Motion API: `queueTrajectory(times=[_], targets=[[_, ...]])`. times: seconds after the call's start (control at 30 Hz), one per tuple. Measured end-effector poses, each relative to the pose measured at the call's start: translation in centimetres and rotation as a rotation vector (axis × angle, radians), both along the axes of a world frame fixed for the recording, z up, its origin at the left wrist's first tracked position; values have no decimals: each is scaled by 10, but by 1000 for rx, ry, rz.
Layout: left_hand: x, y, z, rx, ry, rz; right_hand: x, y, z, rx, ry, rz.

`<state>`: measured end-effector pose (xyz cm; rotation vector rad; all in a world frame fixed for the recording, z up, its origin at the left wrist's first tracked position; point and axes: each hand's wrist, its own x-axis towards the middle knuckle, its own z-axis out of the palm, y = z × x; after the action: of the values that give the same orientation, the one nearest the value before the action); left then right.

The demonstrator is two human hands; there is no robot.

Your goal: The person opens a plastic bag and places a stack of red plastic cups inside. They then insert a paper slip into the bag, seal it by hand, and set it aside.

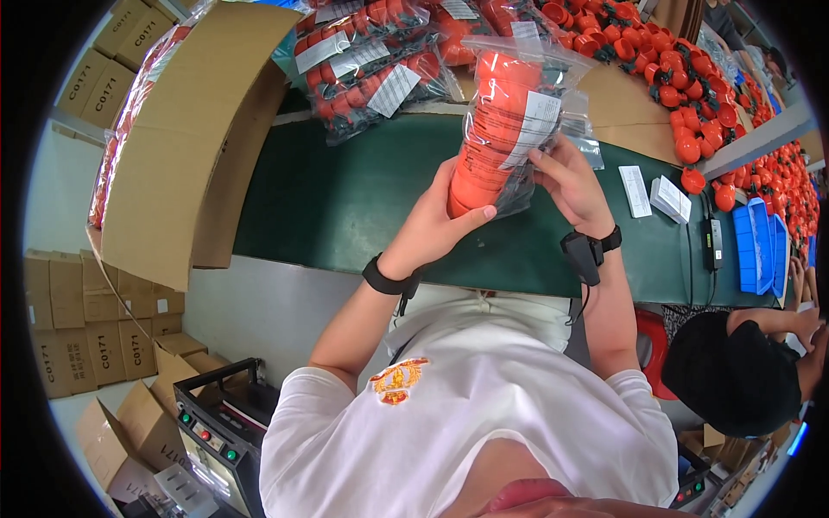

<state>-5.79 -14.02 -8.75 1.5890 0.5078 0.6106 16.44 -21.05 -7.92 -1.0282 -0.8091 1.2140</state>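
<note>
A clear plastic bag (496,129) with a stack of orange-red cup-shaped parts inside is held up over the green table, tilted slightly to the right. A white printed label (537,121) sits on its right side. My left hand (434,223) wraps round the lower left of the bag, thumb across its bottom end. On the other side, my right hand (572,183) is closed on the bag's edge just below the label, its thumb and fingers on the plastic. Some of its fingers are hidden behind the bag. Black straps circle both wrists.
Filled bags (371,65) lie at the back, beside an open cardboard box (190,129) at left. Loose orange-red parts (682,86) heap at back right. Label stacks (671,200), a black adapter (712,244) and blue bins (754,250) lie right. Another person (725,371) sits at right.
</note>
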Motion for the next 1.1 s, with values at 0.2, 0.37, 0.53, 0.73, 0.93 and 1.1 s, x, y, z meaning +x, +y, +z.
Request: queueTrajectory(times=[0.2,0.37,0.53,0.73,0.93,1.1], targets=[[-1,0,2,4,9,0,6,1,-11,31,-99,12],[-3,4,-6,38,31,44,-1,1,-4,68,-100,49],[-11,4,-9,164,46,-34,6,0,-8,11,-94,11],[-56,5,-12,550,441,-30,58,-21,-6,-92,-240,-31],[-84,-8,-33,689,707,-91,97,1,19,-247,-394,-14],[-86,-9,-30,672,696,-89,125,106,80,-53,-410,-62]])
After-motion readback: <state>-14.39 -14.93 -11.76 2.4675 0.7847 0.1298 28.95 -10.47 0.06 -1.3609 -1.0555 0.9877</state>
